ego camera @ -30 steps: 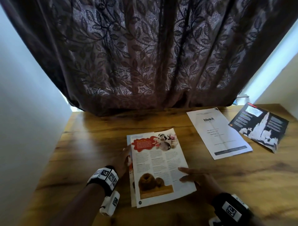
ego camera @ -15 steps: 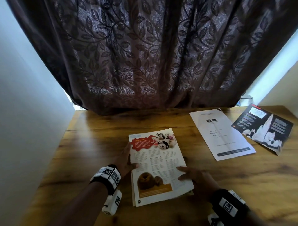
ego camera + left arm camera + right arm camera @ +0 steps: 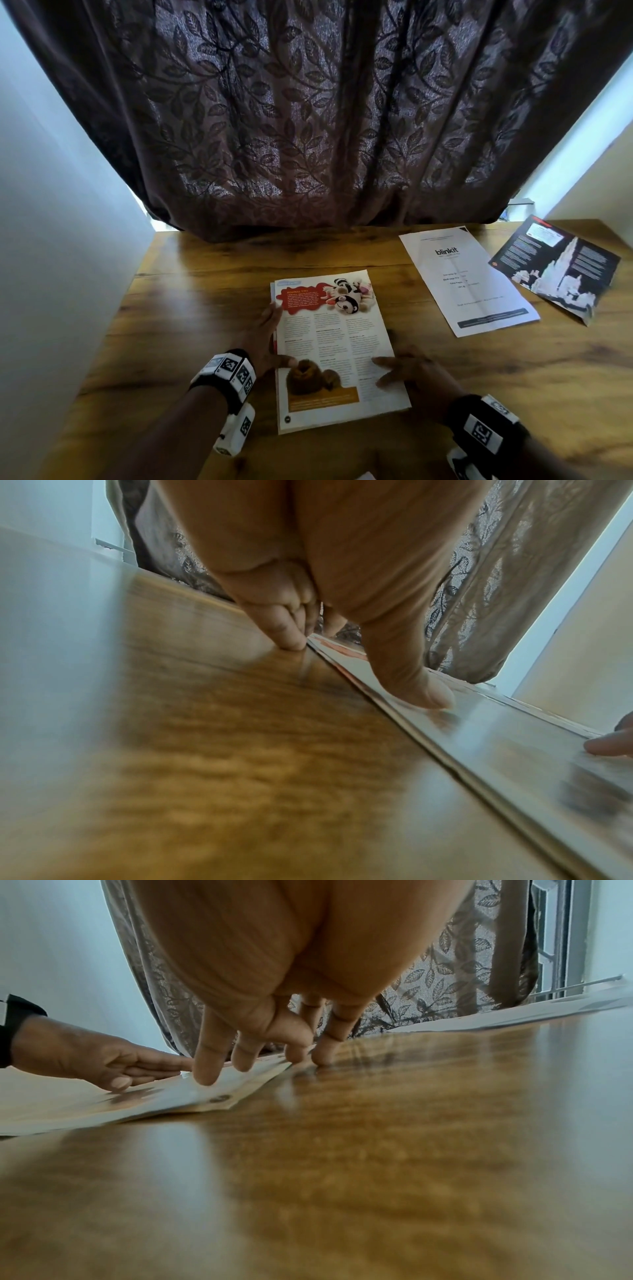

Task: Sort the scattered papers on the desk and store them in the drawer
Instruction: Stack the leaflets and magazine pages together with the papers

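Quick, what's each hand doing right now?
Left hand: open, fingers against the left edge of the magazine pages.
Right hand: open, fingers resting on their right edge.

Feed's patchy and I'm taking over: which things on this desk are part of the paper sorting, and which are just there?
Part of the job:
- magazine pages, under left hand and right hand
- white blinkit sheet
- dark leaflet

Just there:
- curtain
- desk

No drawer in view.
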